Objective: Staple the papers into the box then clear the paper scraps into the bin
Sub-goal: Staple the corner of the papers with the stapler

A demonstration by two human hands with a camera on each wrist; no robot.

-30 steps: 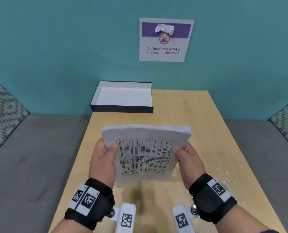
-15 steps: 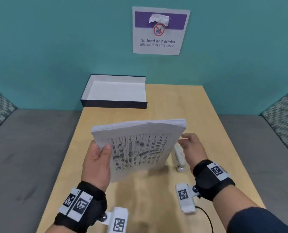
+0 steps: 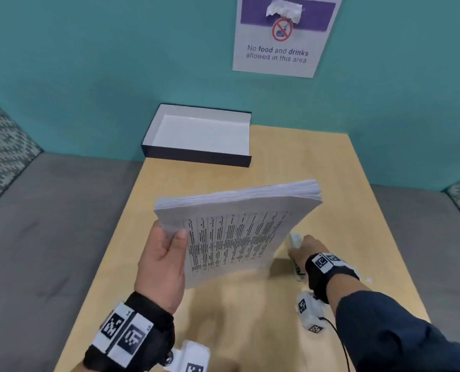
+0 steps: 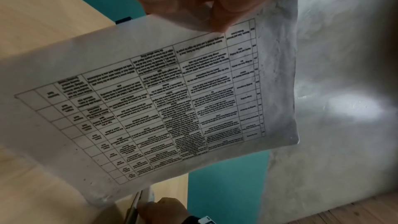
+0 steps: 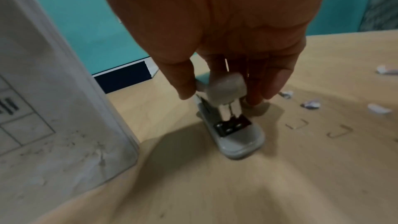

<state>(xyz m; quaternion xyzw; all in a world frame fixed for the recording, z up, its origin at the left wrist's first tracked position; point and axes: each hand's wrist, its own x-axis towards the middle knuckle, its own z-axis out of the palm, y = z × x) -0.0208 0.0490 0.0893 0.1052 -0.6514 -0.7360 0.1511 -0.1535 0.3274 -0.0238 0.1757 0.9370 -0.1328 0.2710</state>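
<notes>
Left hand (image 3: pixel 160 260) holds the paper stack (image 3: pixel 237 226) mid-frame; right hand (image 5: pixel 217 67) pinches the stapler (image 5: pixel 231 122) on the desk (image 3: pixel 317 167), and should lift it level toward a stack corner.

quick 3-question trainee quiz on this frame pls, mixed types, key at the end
1. True or false: the box already holds stapled papers.
2. Which hand grips the paper stack? A) left hand B) right hand C) both
3. Fill in: the right hand's fingers are closing on the ____, which stands on the table.

Key: 1 false, it is empty; 2 A; 3 stapler.
</notes>
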